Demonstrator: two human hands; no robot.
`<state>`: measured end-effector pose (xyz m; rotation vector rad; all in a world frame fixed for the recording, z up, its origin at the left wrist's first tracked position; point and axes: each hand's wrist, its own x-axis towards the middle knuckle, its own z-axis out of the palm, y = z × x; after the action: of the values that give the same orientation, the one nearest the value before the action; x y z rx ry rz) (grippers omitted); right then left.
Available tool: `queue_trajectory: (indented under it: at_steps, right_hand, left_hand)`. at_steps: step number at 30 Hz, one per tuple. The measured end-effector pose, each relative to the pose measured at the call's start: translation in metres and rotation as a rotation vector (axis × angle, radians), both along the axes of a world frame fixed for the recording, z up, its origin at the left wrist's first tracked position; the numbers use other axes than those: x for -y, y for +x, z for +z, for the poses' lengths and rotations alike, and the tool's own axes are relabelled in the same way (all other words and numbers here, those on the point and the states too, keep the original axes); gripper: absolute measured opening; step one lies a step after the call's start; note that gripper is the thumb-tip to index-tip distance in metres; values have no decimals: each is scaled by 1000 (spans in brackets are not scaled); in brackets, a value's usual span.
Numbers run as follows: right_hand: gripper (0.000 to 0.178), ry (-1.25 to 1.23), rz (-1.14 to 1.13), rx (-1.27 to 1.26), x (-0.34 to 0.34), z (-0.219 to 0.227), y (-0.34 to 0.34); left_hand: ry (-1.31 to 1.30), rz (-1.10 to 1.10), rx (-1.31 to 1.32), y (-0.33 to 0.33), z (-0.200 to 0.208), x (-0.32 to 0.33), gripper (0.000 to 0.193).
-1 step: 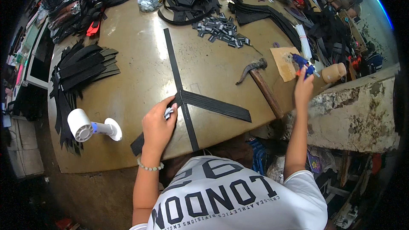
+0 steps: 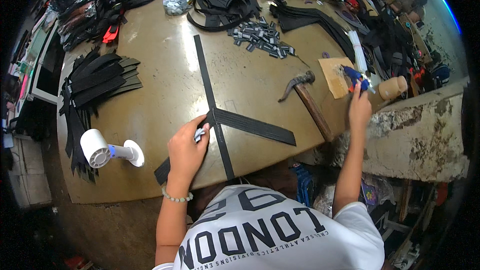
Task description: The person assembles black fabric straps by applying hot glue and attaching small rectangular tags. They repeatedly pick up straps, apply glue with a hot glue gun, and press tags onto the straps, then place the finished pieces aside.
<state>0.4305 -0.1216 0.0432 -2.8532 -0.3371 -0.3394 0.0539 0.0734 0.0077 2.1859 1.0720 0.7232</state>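
My left hand [image 2: 186, 149] rests on a black webbing strap at the spot where a long narrow black strip [image 2: 204, 72] crosses it. Small greyish-white pieces [image 2: 199, 134] are tucked between its thumb and fingers. The strap's ribbed wide part [image 2: 257, 127] slants off to the right, and its other end [image 2: 162, 171] shows left of my wrist. Stretched far right, my right hand [image 2: 360, 110] has its fingers at the handle of a blue glue gun [image 2: 354, 76] with an orange trigger. The gun is over a brown cardboard piece [image 2: 332, 77]; the fingers partly hide its handle.
A hammer [image 2: 315, 112] lies between my hands. Small dark labels [image 2: 257, 37] are heaped beyond it. Black straps [image 2: 102, 77] and a white fan [image 2: 97, 149] are on the left. A tan roll [image 2: 392, 88] and white sticks [image 2: 357, 50] sit near the glue gun.
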Motion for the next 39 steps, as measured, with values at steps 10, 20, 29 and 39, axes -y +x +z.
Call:
queue_trajectory:
  at_steps: [10, 20, 29, 39]
  right_hand:
    - [35, 258, 698, -171, -149, -11, -1]
    - [19, 312, 713, -426, -151, -14, 17]
    - [17, 583, 1154, -679, -79, 3, -166]
    - [18, 564, 1355, -462, -85, -36, -222]
  left_hand:
    - [64, -4, 11, 0, -2, -1, 20]
    - [49, -4, -29, -2, -3, -1, 20]
    - [-30, 0, -96, -19, 8, 41, 23]
    - [89, -74, -17, -30, 7, 47, 28]
